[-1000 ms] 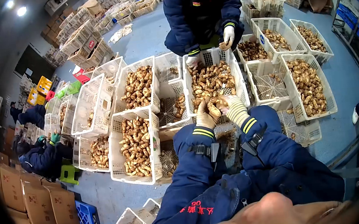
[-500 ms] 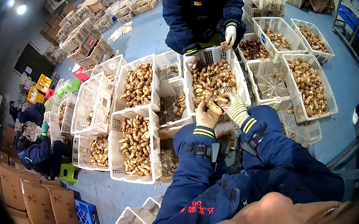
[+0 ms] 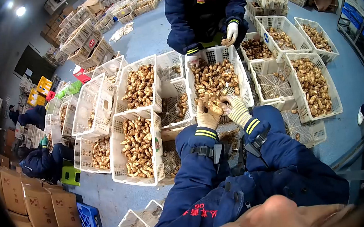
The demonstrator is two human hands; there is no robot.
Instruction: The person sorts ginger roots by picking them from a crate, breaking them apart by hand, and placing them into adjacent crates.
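Both my hands wear pale striped gloves and meet at the near edge of a white basket (image 3: 247, 89) full of brown, knobbly mushroom-like pieces (image 3: 216, 77). My left hand (image 3: 208, 115) is closed on a brown piece (image 3: 214, 105). From the other side, my right hand (image 3: 237, 109) has its fingers pressed against the same piece. Across the basket a co-worker (image 3: 206, 12) in dark blue reaches one gloved hand into its far left corner and holds the other, with a piece in it, over the far right.
White baskets of similar pieces stand left (image 3: 158, 147) and right (image 3: 338, 100). Stacked crates (image 3: 88, 43) rise behind. More people (image 3: 39, 161) sit at the far left, near cardboard boxes (image 3: 40, 206). An open white crate (image 3: 134, 226) lies on the floor at lower left.
The piece between my hands has turned, and my fingers have shifted around it. A worker at the far left has lowered a green-gloved hand.
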